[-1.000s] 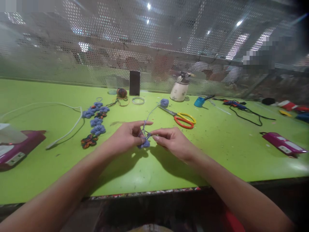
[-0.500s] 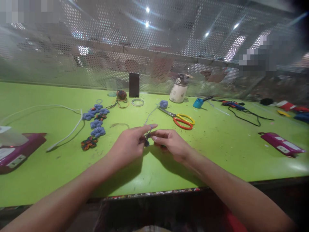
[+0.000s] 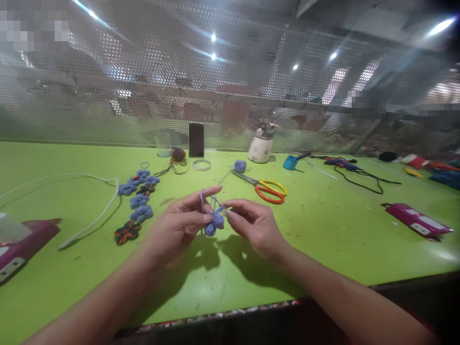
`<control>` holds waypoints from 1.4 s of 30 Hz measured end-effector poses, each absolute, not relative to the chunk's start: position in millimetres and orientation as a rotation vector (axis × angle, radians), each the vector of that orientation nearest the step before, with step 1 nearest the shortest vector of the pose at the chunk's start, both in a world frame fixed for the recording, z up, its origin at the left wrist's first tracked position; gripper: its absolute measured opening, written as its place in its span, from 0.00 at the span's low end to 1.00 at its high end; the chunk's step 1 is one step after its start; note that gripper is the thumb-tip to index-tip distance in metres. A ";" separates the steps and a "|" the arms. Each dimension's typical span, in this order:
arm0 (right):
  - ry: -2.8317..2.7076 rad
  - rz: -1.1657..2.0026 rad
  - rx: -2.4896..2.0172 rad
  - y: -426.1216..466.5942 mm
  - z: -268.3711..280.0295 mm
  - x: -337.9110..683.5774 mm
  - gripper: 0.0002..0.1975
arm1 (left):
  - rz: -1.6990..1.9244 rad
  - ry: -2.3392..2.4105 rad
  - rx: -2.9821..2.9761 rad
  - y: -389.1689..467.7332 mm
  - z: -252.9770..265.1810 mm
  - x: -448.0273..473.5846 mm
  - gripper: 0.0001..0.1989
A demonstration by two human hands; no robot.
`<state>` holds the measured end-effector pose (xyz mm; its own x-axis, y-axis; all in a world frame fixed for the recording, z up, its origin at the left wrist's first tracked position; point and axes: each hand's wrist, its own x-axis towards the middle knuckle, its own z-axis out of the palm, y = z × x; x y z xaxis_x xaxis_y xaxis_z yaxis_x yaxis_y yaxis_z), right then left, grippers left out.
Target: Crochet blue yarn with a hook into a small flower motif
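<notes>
My left hand [image 3: 185, 218] pinches a small purple crochet piece [image 3: 214, 223] between thumb and fingers, with purple yarn looped over its raised index finger. My right hand [image 3: 257, 225] is closed on a thin crochet hook [image 3: 218, 202], whose tip reaches into the yarn loops above the piece. From the left index finger a strand runs back to a purple yarn ball [image 3: 240, 166]. Just beyond the hands lie scissors [image 3: 270, 190] with one yellow and one red handle. Finished crochet flowers [image 3: 141, 213], purple and dark multicoloured, lie in a chain to the left.
On the green table [image 3: 316, 249] stand a dark phone [image 3: 196, 140], a pale bottle [image 3: 260, 147] and a blue holder [image 3: 290, 163]. A multicoloured yarn ball [image 3: 178, 154] and a ring [image 3: 201, 165] lie behind. Purple power strips [image 3: 417, 220] flank both sides; a white cable [image 3: 97, 225] lies left.
The crochet piece has come up into clear view between my hands, and the hook now shows at the loops. My left hand has turned to show its thumb. The camera view has tilted up slightly.
</notes>
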<state>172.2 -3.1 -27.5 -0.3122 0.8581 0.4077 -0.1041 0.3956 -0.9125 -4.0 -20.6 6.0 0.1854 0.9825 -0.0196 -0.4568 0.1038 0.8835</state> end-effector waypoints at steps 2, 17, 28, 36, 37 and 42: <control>-1.741 0.849 -0.673 -0.4 -25.5 176.5 0.08 | 1.219 0.745 0.864 -21.8 8.0 -5.7 0.22; -2.173 0.204 -0.547 10.0 -3.5 202.2 0.12 | 1.225 0.705 0.936 -27.4 10.2 -11.1 0.20; -2.016 0.678 -0.594 1.1 1.6 201.0 0.08 | 1.201 0.756 0.962 -25.4 9.9 -16.1 0.06; -1.450 1.619 -0.654 -0.5 -8.1 187.8 0.09 | 1.146 0.779 1.034 -23.2 7.2 -12.0 0.04; -1.429 1.625 -0.675 -0.3 -8.9 187.0 0.10 | 1.139 0.793 1.056 -23.4 7.1 -11.6 0.07; -1.533 1.548 -0.742 0.1 -9.4 187.6 0.12 | 1.083 0.785 1.204 -24.8 7.4 -9.1 0.44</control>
<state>187.6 0.1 -9.4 -0.4941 0.8590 0.1341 -0.1429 0.0719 -0.9871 -9.1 -24.8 7.4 0.3219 0.9443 0.0691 -0.2282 0.0065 0.9736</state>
